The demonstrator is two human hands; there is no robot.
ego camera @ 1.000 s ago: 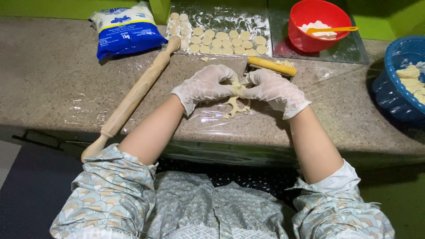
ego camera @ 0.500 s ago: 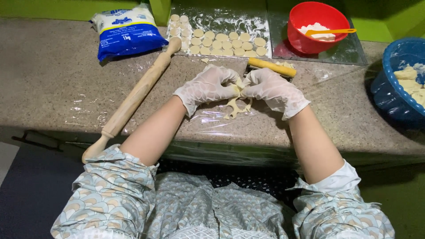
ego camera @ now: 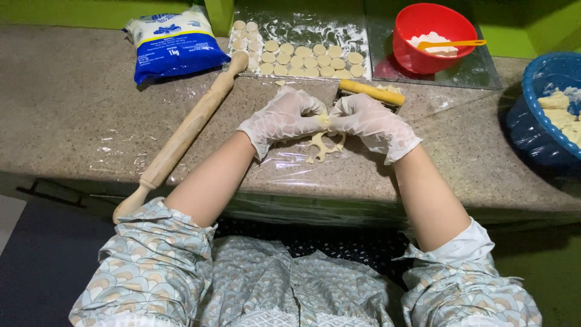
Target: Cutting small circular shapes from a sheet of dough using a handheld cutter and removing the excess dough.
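Speckled stone counter under plastic film, green wall behind; both gloved grips pinched shut on dough scrap.

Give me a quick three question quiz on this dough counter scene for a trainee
1. True or false: the rolling pin lies between the two hands.
2. What colour is the bowl with the yellow spoon across it?
3. Which is being held at the fingertips of both hands? A) a round dough piece B) the flour bag C) the blue basket

Key:
1. False: it lies on the counter to the outside of the left hand, untouched.
2. Red.
3. A: the left hand and right hand meet on a small dough piece, above the dough scrap.
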